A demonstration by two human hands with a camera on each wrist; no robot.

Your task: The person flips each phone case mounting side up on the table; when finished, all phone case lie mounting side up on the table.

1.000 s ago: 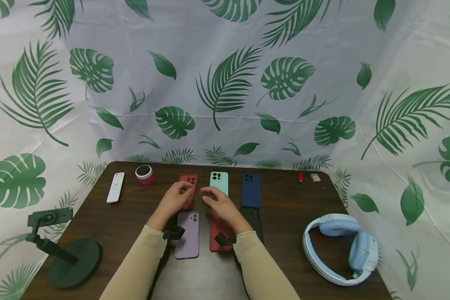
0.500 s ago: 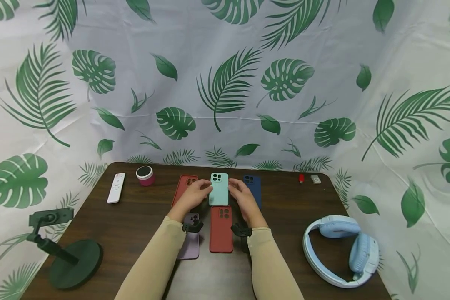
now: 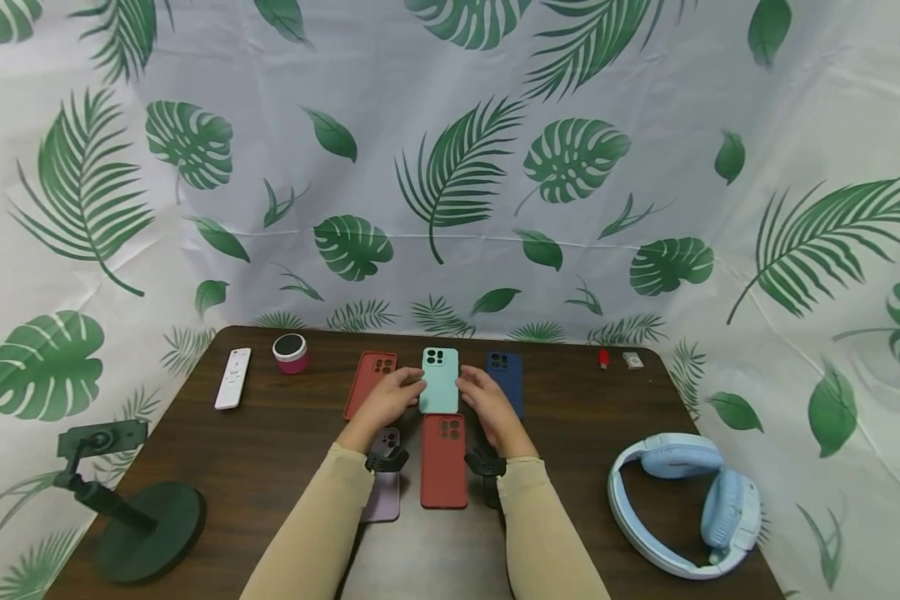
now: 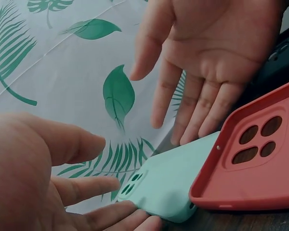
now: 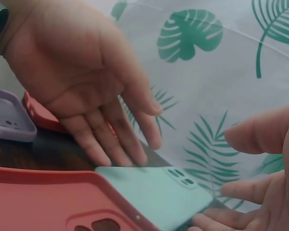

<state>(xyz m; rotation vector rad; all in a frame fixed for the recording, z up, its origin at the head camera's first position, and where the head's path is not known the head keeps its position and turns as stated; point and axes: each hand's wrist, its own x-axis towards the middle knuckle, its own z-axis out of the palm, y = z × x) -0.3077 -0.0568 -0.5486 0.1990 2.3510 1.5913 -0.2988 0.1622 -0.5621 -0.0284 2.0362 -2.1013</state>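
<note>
A mint green phone case (image 3: 440, 383) lies between my two hands in the head view. My left hand (image 3: 388, 398) is at its left edge and my right hand (image 3: 489, 403) at its right edge, fingers extended and relaxed, thumbs raised. The fingertips touch or nearly touch the case sides. Just below it lies a red phone case (image 3: 444, 467), its hollow inside facing up in the left wrist view. Another red case (image 3: 363, 385) lies tilted past my left hand, and a blue case (image 3: 508, 379) past my right. My left wrist partly covers a purple case (image 3: 382, 500); a black one is mostly hidden by the right wrist.
A white remote (image 3: 233, 379) and a pink jar with a dark top (image 3: 291, 353) stand at the back left. A black stand (image 3: 150, 532) is at the front left. Blue headphones (image 3: 686, 508), a small red item (image 3: 603, 358) and a small white item (image 3: 632, 360) lie right.
My hands have moved from over the left red case and mint case to either side of the mint case. The left red case now lies tilted. Over the last half second little has moved.
</note>
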